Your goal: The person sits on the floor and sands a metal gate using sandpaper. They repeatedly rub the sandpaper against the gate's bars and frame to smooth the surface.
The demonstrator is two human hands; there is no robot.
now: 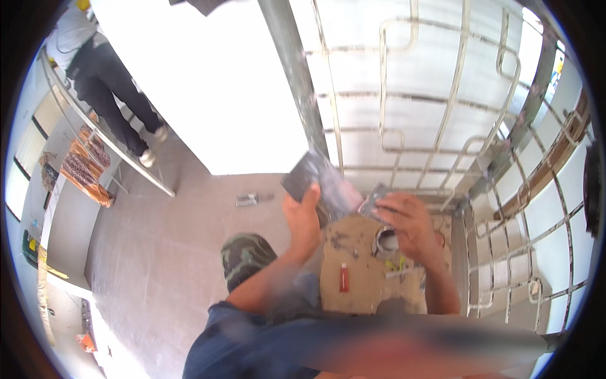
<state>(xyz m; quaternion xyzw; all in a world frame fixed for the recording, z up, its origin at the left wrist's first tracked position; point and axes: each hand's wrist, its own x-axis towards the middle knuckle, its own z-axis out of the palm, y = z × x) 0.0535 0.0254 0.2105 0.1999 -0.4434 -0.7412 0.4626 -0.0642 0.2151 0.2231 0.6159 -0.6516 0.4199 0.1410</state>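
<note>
My left hand point(303, 220) grips a dark flat plate point(299, 177), whose right part bears a smeared pinkish-grey paste. In my right hand point(407, 220) is a smaller dark flat piece point(374, 201), its lower left edge touching or very near the paste. The plate is blurred, so its exact kind cannot be told. Under my hands lies a stained cardboard sheet point(336, 298). On it are an open round tin point(387, 240) close to my right hand, a red tube with a pale cap point(344, 279), and a yellow-green and pale tool point(400, 267), partly hidden.
A painted metal grille point(383, 94) with worn bars rises ahead and to the right. Pliers-like tools point(248, 199) lie on the floor left of the cardboard. A person point(109, 80) stands at upper left, behind a slanting metal rail point(118, 147). A patterned cloth point(87, 166) hangs there.
</note>
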